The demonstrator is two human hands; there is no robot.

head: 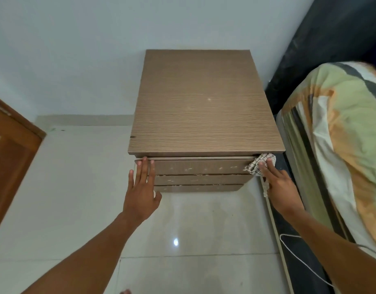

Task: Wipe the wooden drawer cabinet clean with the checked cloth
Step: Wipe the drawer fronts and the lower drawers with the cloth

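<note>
Right, cabinet (206,115) stands on the floor (76,187) dead ahead of both hands, back to the wall (76,49), bed (335,145) just beside its right side. Its top is bare, long axis running away from the person. Three drawer fronts face the hands, stacked; long axis of each runs left-right. All three look closed, so contents are hidden. Pale specks show across the top drawer (199,166) and along the seams below, so my read is the fronts aren't done.

Left hand (141,187): flat and spread, grasping nothing, fingertips on the left end of the top drawer, apparently bracing.

Right hand (277,185): pressing the cloth (260,164) bunched against the right end of the same drawer, just under the top's overhang. A loose tail of cloth hangs below the hand.

Key relation: cloth sits at the far right of the drawer, dirt lies to its left. Likely next pass is a leftward sweep along the drawer's long axis, toward the left hand. Right hand is the one on the job.
</note>
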